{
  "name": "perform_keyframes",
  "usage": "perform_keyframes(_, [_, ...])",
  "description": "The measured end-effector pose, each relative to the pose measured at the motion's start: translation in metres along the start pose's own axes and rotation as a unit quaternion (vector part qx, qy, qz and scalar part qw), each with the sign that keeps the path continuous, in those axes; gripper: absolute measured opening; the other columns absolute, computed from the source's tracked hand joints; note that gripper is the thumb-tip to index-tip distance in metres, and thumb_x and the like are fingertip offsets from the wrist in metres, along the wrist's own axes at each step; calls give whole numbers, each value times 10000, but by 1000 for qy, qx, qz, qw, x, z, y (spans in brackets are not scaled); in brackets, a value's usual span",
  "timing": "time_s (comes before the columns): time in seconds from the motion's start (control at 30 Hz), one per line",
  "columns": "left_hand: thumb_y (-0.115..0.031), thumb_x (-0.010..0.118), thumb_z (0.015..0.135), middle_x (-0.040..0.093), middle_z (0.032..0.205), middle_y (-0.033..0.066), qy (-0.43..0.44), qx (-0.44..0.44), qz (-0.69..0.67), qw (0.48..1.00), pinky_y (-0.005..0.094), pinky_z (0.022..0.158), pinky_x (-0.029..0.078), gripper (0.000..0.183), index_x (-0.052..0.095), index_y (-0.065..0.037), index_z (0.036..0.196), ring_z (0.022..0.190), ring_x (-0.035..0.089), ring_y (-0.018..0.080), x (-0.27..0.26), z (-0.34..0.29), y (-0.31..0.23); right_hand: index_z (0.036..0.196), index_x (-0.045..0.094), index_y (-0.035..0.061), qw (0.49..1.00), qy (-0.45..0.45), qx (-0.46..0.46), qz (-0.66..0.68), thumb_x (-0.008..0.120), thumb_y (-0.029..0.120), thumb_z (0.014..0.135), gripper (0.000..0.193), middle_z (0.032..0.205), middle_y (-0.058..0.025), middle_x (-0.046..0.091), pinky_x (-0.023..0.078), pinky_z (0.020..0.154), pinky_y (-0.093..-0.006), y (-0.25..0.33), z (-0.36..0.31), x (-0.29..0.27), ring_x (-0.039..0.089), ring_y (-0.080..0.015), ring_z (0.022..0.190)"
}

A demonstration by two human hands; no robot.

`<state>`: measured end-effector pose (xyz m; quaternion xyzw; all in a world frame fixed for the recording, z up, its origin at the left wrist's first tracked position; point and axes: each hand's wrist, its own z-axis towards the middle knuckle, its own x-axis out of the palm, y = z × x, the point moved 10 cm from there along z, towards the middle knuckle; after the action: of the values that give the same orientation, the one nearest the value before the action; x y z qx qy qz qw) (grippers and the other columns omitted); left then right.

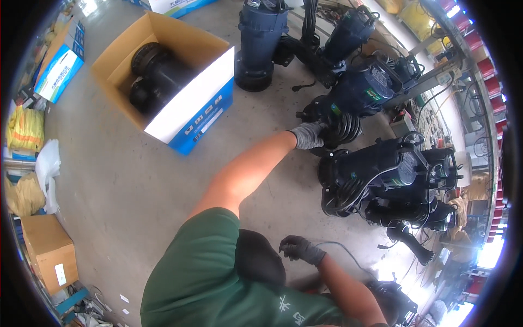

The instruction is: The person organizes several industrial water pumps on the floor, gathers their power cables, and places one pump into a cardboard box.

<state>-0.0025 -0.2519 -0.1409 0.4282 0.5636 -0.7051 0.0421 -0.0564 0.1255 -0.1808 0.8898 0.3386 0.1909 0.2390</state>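
Note:
My left hand (308, 135), in a grey glove, reaches forward and grips the coil of black cable (344, 128) on a dark blue pump (362, 87) that lies on the concrete floor. My right hand (298, 249), in a dark glove, hangs low beside my knee with its fingers curled. A thin grey cable (343, 250) starts right at that hand and runs off to the right; whether the fingers hold it is unclear. A second dark pump (389, 169) lies just right of my left hand.
An open cardboard box (188, 49) with a black pump part inside stands at the upper left. Two more pumps (261, 38) stand upright at the top. A brown carton (49, 250) and yellow sacks (24, 128) line the left edge. Cluttered shelving runs along the right.

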Motion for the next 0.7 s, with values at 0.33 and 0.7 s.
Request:
perform_keyframes(0.33, [-136, 636, 803, 614, 1186, 177, -318, -85, 75, 941, 409, 933, 483, 426, 597, -140, 1228, 1100, 579, 364, -62, -58, 11, 1081, 609, 53, 960, -112, -118, 228, 586, 201, 928, 215, 815, -65, 644, 483, 565, -269, 25, 18, -73, 609, -141, 647])
perform_keyframes(0.7, [-280, 644, 857, 657, 766, 126, 113, -23, -34, 993, 373, 630, 500, 255, 679, -37, 924, 637, 595, 246, -1, -6, 39, 1128, 623, 65, 882, -247, -224, 333, 681, 276, 907, 311, 897, -39, 672, 493, 612, -264, 111, 56, -136, 622, -124, 702])
